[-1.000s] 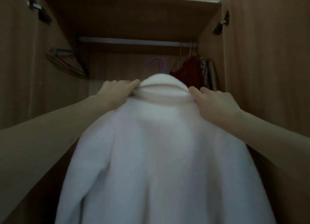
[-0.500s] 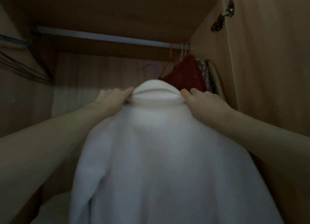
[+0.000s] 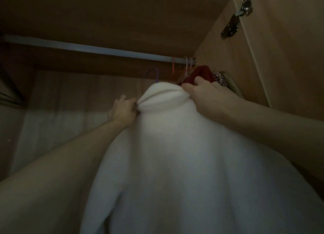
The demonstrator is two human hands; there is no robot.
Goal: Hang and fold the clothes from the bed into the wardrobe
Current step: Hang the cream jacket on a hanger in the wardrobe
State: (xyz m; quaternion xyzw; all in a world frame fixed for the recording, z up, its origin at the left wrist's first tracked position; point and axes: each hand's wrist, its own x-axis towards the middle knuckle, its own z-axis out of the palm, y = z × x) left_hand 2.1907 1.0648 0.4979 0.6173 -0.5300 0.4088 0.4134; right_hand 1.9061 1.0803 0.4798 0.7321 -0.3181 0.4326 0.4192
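Inside the wardrobe [image 3: 233, 62], both hands hold a white fleece garment [image 3: 166, 155] up by its collar, just below the rail [image 3: 91, 49].

At the far left edge dark hangers [image 3: 10, 91] show only in part. The left hand [image 3: 123, 110] has its fingers curled tight, pinching the left side of the collar. The garment hangs down between the two forearms and fills the lower middle of the view; a purple hanger hook [image 3: 154, 74] rises from behind its collar, close under the rail but not over it. The right hand [image 3: 208, 95] grips the right side of the collar with bent fingers. Just behind it a red garment [image 3: 201, 74] and patterned clothes [image 3: 219, 77] hang at the rail's right end, and a metal hinge [image 3: 236, 18] sits on the side wall.
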